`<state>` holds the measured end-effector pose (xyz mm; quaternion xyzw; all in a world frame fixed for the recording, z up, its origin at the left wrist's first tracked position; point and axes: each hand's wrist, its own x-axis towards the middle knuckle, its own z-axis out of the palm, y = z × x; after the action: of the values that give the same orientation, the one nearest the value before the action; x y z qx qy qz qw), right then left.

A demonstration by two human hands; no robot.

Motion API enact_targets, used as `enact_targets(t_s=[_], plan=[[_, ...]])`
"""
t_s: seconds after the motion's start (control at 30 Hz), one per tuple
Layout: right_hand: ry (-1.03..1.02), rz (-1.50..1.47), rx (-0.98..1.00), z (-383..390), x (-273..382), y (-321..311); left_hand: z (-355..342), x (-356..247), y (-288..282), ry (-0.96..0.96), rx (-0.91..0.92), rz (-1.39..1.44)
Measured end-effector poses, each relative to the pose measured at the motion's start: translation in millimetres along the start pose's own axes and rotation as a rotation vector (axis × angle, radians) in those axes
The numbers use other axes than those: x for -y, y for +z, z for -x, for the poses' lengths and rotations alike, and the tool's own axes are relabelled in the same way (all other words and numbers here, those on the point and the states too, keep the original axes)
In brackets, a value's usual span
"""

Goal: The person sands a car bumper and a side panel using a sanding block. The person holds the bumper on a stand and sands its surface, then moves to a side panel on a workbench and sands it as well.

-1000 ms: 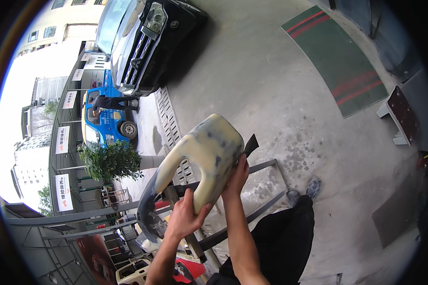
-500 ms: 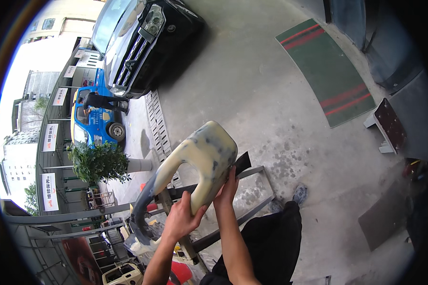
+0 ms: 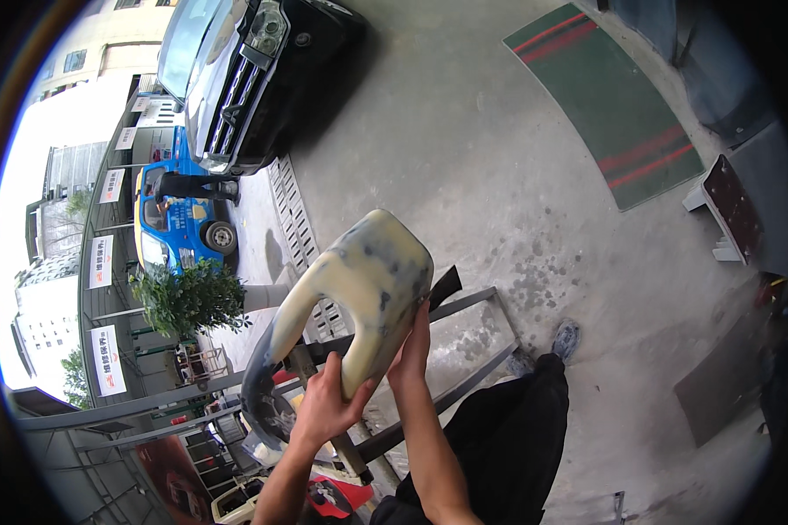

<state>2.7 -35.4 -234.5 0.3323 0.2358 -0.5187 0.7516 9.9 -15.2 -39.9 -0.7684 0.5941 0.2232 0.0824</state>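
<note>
A large curved moulded panel (image 3: 385,271), patchy cream and dark grey like a filled and sanded car body part, is held up before me. It has a U-shaped gap between a short prong and a long arm that bends down to the left. My left hand (image 3: 327,404) is closed on the prong's lower end, thumb at its right side. At the panel's right edge my right hand (image 3: 411,350) grips, its fingertips partly hidden against the underside. Just behind and below it is a metal frame stand (image 3: 468,302) with dark bars; whether the panel rests on it I cannot tell.
A black car (image 3: 254,96) stands at the upper left, with a blue vehicle (image 3: 188,206) and a person (image 3: 193,185) beyond. A potted plant (image 3: 193,299) is left of the stand. A green mat (image 3: 604,105) lies far right, near a low stool-like thing (image 3: 728,210).
The panel has shifted slightly left and up in view, both hands keeping their hold. The surroundings have turned a little as my head moved.
</note>
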Motion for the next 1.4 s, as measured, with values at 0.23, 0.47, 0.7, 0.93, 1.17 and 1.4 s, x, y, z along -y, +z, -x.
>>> enact_targets(t_s=[0.23, 0.47, 0.7, 0.93, 1.17, 1.4], plan=[[0.056, 0.015, 0.0, -13.7, 17.2, 14.7, -8.8, -2.3, -3.0, -0.021, 0.006, -0.023], [-0.003, 0.103, 0.076, -41.4, 29.0, 7.0, -8.9, -13.0, -7.1, -0.062, 0.059, -0.05], [0.01, 0.05, -0.005, -1.7, 8.3, 9.4, 0.4, -4.1, -3.6, -0.067, 0.046, 0.0], [-0.127, 0.03, 0.094, -48.7, 47.1, -7.1, -5.4, -5.2, -6.3, -0.013, 0.077, 0.022], [-0.456, 0.293, -0.108, -21.5, 105.1, -48.8, -3.7, 4.0, -4.2, 0.014, 0.037, 0.08], [-0.753, 1.119, -0.039, 18.9, 95.5, -30.3, 3.3, 0.0, -6.3, 0.017, 0.059, 0.085]])
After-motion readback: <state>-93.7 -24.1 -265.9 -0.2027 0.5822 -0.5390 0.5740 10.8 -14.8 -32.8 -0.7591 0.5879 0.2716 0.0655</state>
